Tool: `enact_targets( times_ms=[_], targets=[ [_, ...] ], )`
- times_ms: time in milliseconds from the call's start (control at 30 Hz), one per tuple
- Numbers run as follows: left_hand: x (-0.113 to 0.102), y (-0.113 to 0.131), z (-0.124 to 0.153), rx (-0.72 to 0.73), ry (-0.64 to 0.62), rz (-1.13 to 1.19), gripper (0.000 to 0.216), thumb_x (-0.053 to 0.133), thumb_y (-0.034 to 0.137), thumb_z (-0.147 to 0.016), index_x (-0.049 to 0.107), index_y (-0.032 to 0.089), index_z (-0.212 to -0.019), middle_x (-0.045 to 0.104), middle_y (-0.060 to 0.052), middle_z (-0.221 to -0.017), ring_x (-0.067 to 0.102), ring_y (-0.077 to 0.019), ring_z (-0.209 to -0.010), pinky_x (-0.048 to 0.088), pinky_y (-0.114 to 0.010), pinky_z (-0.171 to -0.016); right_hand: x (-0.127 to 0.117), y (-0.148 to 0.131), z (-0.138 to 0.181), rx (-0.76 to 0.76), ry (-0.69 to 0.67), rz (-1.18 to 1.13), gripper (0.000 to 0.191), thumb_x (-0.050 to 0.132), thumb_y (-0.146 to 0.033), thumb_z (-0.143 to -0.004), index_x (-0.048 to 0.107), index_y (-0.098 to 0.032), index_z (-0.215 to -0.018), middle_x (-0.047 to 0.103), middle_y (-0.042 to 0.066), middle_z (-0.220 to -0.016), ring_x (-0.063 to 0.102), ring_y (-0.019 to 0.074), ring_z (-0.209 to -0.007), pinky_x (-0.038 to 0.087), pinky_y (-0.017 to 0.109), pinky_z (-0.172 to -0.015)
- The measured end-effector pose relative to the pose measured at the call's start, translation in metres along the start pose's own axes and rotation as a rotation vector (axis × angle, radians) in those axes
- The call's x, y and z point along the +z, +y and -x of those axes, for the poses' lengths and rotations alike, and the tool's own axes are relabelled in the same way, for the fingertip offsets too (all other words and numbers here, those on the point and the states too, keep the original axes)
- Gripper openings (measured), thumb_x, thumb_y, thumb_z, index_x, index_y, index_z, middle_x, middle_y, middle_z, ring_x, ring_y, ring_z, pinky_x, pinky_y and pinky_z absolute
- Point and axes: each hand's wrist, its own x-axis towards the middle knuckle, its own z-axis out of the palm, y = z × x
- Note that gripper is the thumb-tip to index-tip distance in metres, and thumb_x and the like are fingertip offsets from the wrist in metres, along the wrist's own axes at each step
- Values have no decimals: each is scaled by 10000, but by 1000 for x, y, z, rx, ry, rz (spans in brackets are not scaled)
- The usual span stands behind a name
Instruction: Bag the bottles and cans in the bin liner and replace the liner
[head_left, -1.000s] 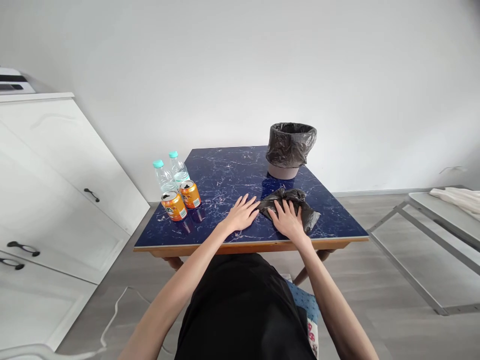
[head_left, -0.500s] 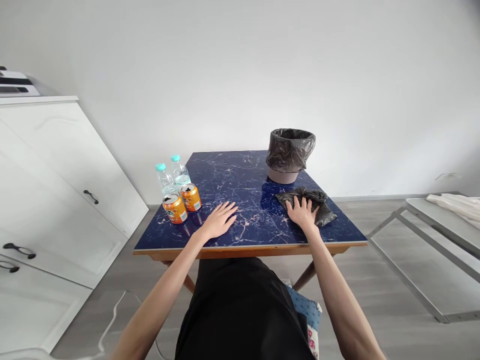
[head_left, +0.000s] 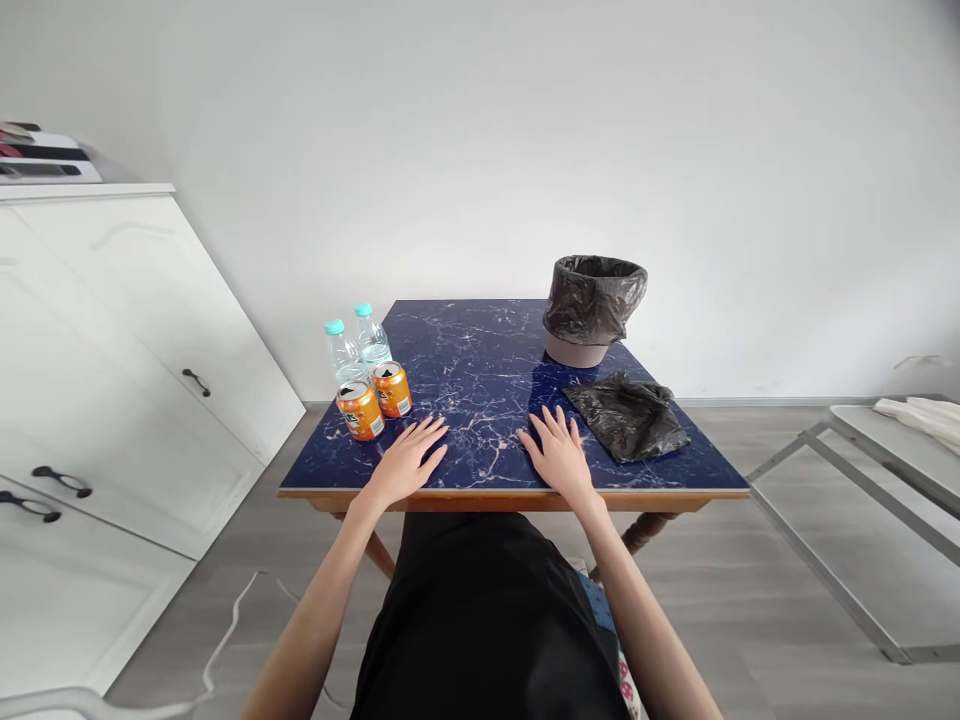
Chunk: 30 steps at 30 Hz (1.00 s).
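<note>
Blue marble-patterned table (head_left: 480,350) with a wooden edge stands against a white wall, and both of the person's hands lie flat on it near its front edge. The left hand (head_left: 405,465) rests palm down with its fingers spread and holds nothing; it is near two orange cans (head_left: 373,401) that stand side by side at the table's left edge. Behind the cans stand two clear water bottles (head_left: 357,344) with turquoise caps, just beside each other. The right hand (head_left: 559,455) also lies palm down, fingers spread and empty, just beside a crumpled black plastic bag (head_left: 628,416) that lies flat on the right part of the table; hand and bag are apart, not touching. Behind the bag, at the far right corner, stands a small bin (head_left: 594,309) lined with another black bag, upright and open at the top. A white cabinet (head_left: 112,350) with dark handles stands to the left of the table.
</note>
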Motion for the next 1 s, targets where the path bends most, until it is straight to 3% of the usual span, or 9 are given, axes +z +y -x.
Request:
enact_targets(
  times_ms=[267,1000],
  targets=[
    [3,11,5,-90,132,24,525,373,524,-1120,595,277,-1527,494,-6,-1676,412,-256,-1592,303,-485,-1349,-2,0,1,8,-30,17,643,380,-528,-1113,526,-130,-1596,382,153,-1726,276,367,-1633,189,546,-1338],
    [4,7,7,-91,170,46,487,397,508,-1111,640,292,-1474,547,-12,-1638,449,-258,-1570,335,-503,-1335,-1,-2,3,13,-22,-7,594,407,-506,-1105,566,-171,-1569,419,99,-1713,299,346,-1628,206,543,-1345]
  ],
)
